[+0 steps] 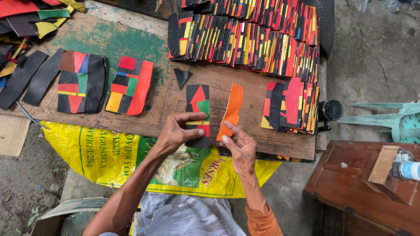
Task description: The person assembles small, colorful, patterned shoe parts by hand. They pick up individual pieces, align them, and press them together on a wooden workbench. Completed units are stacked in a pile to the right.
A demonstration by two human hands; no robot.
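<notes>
Patchwork pieces at the worktop: one panel in hand, many stacked

Black patchwork panel [197, 114] with red, green and yellow inserts, pinched at its lower end by fingers of left hand [177, 131]; thumb across the face, panel held flat just above the wooden worktop [109, 39]. Orange strip [231, 111], gently curved, gripped at its lower end between thumb and fingertips of right hand [239, 146]; held just beside the panel, right edge, apparently not touching. Both hands closed on their pieces, none free.

Done, judging by layout: long overlapping rows of finished multicoloured pieces [249, 39] along the far side, smaller pile [291, 105] near the right end. Two wider patchwork assemblies [81, 81] and [130, 85] lying flat at left.

Left, judging likewise: plain black strips [30, 76] at far left and loose offcuts [30, 17] in the corner, unassembled. Small black triangular scrap [181, 77] alone mid-worktop.

Yellow printed sack [109, 153] hanging below the near edge. Brown wooden box [350, 183] at right, apart. Stage: well advanced, not finished.
</notes>
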